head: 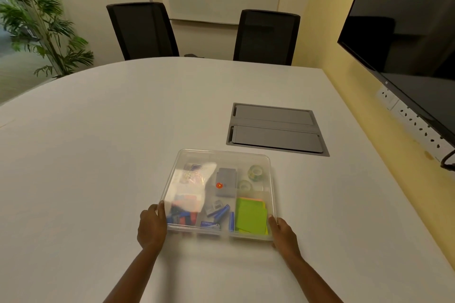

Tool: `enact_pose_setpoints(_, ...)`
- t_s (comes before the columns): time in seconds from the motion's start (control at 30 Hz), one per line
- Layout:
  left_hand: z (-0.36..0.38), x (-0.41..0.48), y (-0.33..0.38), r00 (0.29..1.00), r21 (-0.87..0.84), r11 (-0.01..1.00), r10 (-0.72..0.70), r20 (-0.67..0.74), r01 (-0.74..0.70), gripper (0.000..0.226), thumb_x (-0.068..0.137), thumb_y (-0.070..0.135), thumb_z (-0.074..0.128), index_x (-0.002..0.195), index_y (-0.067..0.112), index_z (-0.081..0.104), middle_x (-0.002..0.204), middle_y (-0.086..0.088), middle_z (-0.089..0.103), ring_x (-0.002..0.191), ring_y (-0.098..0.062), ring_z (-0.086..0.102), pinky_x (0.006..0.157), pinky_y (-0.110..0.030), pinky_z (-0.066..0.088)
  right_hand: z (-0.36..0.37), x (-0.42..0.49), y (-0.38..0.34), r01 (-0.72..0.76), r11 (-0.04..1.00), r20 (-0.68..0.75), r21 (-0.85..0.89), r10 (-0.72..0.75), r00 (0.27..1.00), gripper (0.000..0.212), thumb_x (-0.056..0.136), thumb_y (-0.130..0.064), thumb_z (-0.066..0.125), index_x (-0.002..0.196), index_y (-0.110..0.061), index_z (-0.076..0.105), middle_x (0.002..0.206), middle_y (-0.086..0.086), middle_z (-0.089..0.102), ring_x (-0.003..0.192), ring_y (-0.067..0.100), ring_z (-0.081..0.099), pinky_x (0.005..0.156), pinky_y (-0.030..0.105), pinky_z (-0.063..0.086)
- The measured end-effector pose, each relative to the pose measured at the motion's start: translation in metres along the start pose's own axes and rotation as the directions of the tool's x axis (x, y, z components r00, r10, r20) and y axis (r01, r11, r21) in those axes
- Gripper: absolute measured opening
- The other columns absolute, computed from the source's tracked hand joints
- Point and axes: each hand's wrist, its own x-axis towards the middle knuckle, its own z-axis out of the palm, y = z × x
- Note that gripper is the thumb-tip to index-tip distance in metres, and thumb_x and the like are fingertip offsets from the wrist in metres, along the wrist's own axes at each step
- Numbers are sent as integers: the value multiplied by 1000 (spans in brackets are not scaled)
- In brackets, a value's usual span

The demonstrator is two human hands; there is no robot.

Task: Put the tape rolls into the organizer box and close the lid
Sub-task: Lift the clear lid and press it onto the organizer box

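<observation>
A clear plastic organizer box (222, 155) sits on the white table in front of me with its clear lid lying over it. Two clear tape rolls (256, 171) (244, 185) lie in the far right compartment. My left hand (151, 226) grips the near left corner of the lid, thumb on top. My right hand (283, 232) grips the near right corner the same way. Green sticky notes (251, 216), blue pens, a grey stapler box and paper clips show through the lid.
A grey cable hatch (275, 128) is set into the table beyond the box to the right. Two black chairs (142, 29) stand at the far edge. A wall screen (406, 32) and sockets line the right wall. A plant (41, 27) stands far left.
</observation>
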Motion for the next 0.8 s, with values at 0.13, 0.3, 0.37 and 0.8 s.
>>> enact_pose_setpoints(0.13, 3, -2, -1, 999, -75, 997, 12, -45, -16, 43, 97, 27, 35, 110, -8, 56, 111, -35, 58, 100, -48, 57, 89, -53, 48, 6, -12, 5, -83, 983, 18, 167, 81, 997, 42, 97, -37, 41, 100, 2, 56, 89, 13, 56, 81, 31, 62, 56, 31, 48)
enact_pose_setpoints(0.3, 5, -3, 0, 998, -122, 992, 12, -62, -20, 40, 96, 23, 38, 110, -10, 56, 110, -34, 59, 99, -48, 57, 88, -53, 49, 11, -15, 5, -99, 932, -19, 348, 113, 993, 35, 97, -32, 45, 100, 2, 55, 99, 13, 54, 86, 36, 61, 54, 25, 50)
enact_pose_setpoints(0.37, 6, -3, -1, 998, -138, 990, 7, -67, -16, 39, 96, 22, 39, 110, -10, 56, 110, -33, 60, 99, -47, 57, 87, -53, 49, 13, -16, 4, -111, 913, -19, 394, 129, 992, 29, 96, -30, 46, 95, -2, 52, 100, 14, 51, 94, 42, 62, 59, 29, 52)
enact_pose_setpoints(0.8, 10, -1, -5, 996, -218, 976, -22, -82, 3, 36, 95, 23, 42, 108, -9, 55, 110, -31, 61, 99, -47, 58, 85, -53, 49, 15, -17, 0, -104, 842, -30, 529, 141, 990, 24, 94, -22, 53, 82, -2, 45, 87, 14, 41, 85, 27, 49, 77, 46, 55)
